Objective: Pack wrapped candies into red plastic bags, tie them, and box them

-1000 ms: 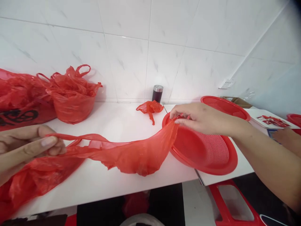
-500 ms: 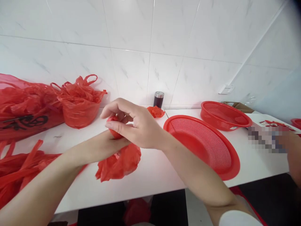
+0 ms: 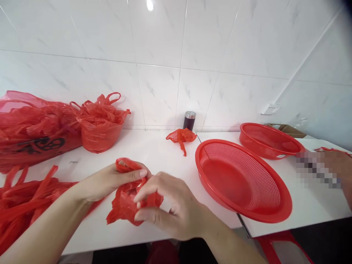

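A crumpled red plastic bag (image 3: 121,211) is in front of me, just above or resting on the white table; which, I cannot tell. My left hand (image 3: 121,178) is closed on its upper part, thumb pressed over a twisted red strand that loops across the fingers. At the bag's right side, my right hand (image 3: 170,209) has curled fingers and thumb around the thin plastic. The back of that hand and its fingers hide part of the bag. Whatever is inside the bag cannot be made out.
More red bags (image 3: 30,198) lie at left, with a full red bag (image 3: 101,134) and a large printed one (image 3: 41,143) behind. A small knotted red bag (image 3: 183,137) sits by a black cup (image 3: 189,120). Red baskets (image 3: 286,205) stand at right, near another person's hand (image 3: 334,167).
My right hand has come down from above my left hand to the bag's right side. The red strand over my left hand is now exposed. My view has shifted slightly left.
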Motion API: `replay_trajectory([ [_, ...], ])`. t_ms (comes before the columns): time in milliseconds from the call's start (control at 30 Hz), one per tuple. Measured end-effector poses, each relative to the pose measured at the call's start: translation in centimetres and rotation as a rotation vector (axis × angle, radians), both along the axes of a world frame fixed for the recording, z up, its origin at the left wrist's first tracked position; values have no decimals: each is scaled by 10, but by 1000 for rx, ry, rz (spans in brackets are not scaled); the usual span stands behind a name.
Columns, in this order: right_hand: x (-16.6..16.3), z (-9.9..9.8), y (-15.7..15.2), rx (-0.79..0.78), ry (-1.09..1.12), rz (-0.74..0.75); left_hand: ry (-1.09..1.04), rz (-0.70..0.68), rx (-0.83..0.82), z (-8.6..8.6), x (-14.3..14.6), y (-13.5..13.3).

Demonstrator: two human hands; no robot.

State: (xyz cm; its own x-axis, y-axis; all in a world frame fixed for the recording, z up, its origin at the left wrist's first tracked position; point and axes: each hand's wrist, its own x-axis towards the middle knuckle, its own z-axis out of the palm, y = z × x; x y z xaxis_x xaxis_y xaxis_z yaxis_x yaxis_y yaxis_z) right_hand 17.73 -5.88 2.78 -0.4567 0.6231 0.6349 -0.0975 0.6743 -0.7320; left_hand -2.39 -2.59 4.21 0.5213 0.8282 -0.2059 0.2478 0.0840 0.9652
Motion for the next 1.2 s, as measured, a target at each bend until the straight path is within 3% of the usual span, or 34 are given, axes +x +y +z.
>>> replay_trajectory([
  [67, -3, -7, 7, -51, 67, -123, 94, -71, 130, 1, 3, -2],
  [167, -10, -33, 31, -298, 11, -168, 229, -92, 328, -8, 10, -3],
  [333, -16, -66, 50, -537, -20, -58, 536, 262, 851, -43, 17, -1],
  [433, -12, -68, 51, -669, 36, 155, 529, 331, 1017, -56, 18, -2],
  [533, -8, -68, 52, -751, 66, 206, 488, 258, 1010, -58, 17, -7],
  [667, -7, -70, 51, -597, 130, -108, 536, 80, 877, -52, 11, -17],
  [733, -9, -74, 51, -492, 109, -194, 532, 55, 757, -51, 7, -23],
  [833, -8, -88, 61, -385, -20, -320, 403, 169, 609, -60, 0, -37],
  [1000, 10, -131, 108, -373, -352, -702, 214, 337, 349, -97, -19, -68],
  [1100, 20, -152, 128, -428, -377, -736, 168, 385, 229, -111, -28, -80],
  [1200, 16, -159, 125, -470, -353, -731, 73, 578, 228, -117, -28, -78],
])
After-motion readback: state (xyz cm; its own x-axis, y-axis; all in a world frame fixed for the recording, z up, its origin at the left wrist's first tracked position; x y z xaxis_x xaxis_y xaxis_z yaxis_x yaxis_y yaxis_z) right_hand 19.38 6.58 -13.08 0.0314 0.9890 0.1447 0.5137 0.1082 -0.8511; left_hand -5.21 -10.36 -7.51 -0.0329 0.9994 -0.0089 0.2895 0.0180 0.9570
